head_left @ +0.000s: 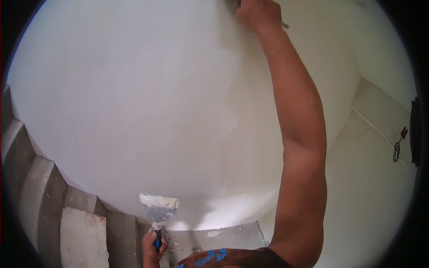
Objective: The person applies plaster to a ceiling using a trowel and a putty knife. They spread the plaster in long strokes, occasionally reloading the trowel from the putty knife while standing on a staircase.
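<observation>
My left hand (154, 244) grips the blue-and-black handle of a putty knife (159, 211) near the lower edge; its broad metal blade carries white paste along the top. My right arm reaches up across the pale plastered wall (134, 89), and my right hand (260, 14) is closed on a tool at the top edge. That tool is mostly hidden and cut off, so I cannot make out its kind. A shadow lies on the wall beside that hand.
Bare concrete steps (38, 192) run along the left and bottom of the wall, with a stained pale board (82, 236) on them. At the right are a wall corner, a coiled black cord (396, 152) with a small red item (404, 133), and a dark object at the rim.
</observation>
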{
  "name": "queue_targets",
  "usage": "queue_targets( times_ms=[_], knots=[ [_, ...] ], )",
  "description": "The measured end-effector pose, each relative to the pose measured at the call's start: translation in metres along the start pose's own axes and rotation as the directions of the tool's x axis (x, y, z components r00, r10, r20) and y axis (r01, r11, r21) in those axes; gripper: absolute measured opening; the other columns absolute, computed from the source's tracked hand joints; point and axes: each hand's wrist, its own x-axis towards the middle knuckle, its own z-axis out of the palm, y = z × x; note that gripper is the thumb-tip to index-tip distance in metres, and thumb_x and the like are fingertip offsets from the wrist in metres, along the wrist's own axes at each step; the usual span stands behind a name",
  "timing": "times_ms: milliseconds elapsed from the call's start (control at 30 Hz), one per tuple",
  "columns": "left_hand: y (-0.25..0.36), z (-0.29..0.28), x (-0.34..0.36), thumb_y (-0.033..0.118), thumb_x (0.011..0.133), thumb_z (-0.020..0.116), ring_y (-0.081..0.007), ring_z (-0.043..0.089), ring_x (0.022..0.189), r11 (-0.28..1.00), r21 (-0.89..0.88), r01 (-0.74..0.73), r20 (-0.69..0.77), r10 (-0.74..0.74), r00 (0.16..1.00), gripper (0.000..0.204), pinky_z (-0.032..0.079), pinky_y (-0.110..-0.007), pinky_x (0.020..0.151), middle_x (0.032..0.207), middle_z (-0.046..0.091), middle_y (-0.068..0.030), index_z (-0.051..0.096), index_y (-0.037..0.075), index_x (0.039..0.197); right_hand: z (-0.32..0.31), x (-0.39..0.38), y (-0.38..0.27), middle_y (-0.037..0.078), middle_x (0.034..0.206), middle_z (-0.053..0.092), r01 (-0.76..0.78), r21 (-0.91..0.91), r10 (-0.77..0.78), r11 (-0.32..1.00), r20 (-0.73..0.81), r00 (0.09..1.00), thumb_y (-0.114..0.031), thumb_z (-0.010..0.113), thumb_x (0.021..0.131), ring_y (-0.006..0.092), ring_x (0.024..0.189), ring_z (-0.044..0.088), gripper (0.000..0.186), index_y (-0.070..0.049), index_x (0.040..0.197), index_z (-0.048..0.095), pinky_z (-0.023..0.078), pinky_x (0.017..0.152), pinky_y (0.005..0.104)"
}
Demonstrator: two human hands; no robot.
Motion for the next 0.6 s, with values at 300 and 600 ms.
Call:
queue_targets(
  times_ms=[300,600],
  knots=[
    [0.007,-0.023,0.012,0.023,0.094,0.061,-0.0142,0.046,0.041,0.988,0.131,-0.076,0.089,0.065,0.994,0.022,0.035,-0.024,0.036,0.069,0.06,-0.0106,0.056,0.004,0.104,0.074,-0.291,-0.091,0.015,0.111,0.07,0.332,0.257,-0.323,0.907,-0.08,0.943,-0.005,0.061,0.077,0.0269,0.094,0.069,0.042,-0.009,0.118,0.068,0.058,0.076,0.0376],
    [0.002,-0.011,0.003,0.022,0.095,0.06,-0.0145,0.046,0.042,0.999,0.041,-0.007,0.071,0.004,0.997,0.02,0.036,-0.025,0.037,0.072,0.06,-0.012,0.055,0.005,0.105,-0.009,-0.015,-0.04,0.009,0.102,0.067,-0.022,0.044,0.02,0.999,0.054,0.998,-0.015,0.049,0.099,0.023,0.091,0.066,0.02,-0.007,0.108,0.065,0.053,0.08,0.0373]
  ],
)
